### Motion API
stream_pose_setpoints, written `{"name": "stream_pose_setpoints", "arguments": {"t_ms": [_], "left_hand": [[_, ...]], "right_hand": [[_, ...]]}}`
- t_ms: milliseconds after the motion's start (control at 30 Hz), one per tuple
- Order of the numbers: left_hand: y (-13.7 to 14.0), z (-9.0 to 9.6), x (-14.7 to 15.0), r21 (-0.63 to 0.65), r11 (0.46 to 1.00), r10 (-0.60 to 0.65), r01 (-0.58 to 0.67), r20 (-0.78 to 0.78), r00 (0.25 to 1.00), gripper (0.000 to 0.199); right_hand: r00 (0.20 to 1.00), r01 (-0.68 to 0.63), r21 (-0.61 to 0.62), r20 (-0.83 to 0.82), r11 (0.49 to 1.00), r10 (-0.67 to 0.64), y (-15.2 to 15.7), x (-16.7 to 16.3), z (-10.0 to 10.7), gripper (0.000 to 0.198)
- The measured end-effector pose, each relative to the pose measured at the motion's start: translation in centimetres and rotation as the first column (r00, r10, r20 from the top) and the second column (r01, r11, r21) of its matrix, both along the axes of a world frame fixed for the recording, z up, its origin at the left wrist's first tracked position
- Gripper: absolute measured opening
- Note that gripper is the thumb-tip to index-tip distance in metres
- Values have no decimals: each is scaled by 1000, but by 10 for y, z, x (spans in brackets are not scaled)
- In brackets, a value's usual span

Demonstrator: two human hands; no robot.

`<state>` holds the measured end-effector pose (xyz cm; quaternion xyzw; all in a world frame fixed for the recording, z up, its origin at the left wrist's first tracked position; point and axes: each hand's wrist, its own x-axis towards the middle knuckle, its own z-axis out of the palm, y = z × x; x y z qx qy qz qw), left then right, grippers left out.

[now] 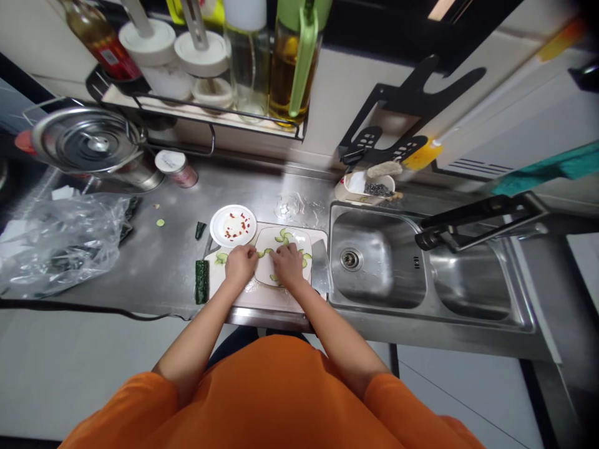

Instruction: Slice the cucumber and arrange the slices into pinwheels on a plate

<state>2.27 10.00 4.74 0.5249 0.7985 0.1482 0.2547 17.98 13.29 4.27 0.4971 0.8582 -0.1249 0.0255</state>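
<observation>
A white plate (303, 236) lies on the pale cutting board (269, 300), with thin cucumber slices (282, 236) arranged in overlapping groups on it. My left hand (240, 268) is closed at the plate's left edge, its fingertips pinching a cucumber slice (261, 254). Over the plate's middle, my right hand (287, 265) bends its fingers down to another slice (268, 251); its grip is partly hidden. More slices (221, 258) lie on the board's left side. A cleaver (321, 268) rests flat along the right side, and a cucumber piece (201, 282) is left of the board.
Behind the board stands a small plate (233, 226) with red chili bits. The double sink (379, 255) is at the right, under a black faucet (461, 218). A plastic bag (60, 243), a steel pot (88, 143) and a jar (176, 168) are at the left.
</observation>
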Motion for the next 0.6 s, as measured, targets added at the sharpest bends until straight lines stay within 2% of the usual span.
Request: {"name": "stream_pose_setpoints", "arguments": {"t_ms": [233, 400, 600], "left_hand": [[1, 1, 0, -3, 1000, 13, -13, 27, 1000, 20], [-5, 11, -18, 46, 994, 95, -96, 25, 995, 23], [-26, 16, -39, -36, 984, 171, -174, -73, 983, 28]], "right_hand": [[999, 31, -13, -39, 999, -31, 0, 1, 4, 22], [990, 99, -19, -101, 995, -100, -1, 7, 7, 24], [981, 150, -38, -119, 988, -154, -8, 17, 9, 23]]}}
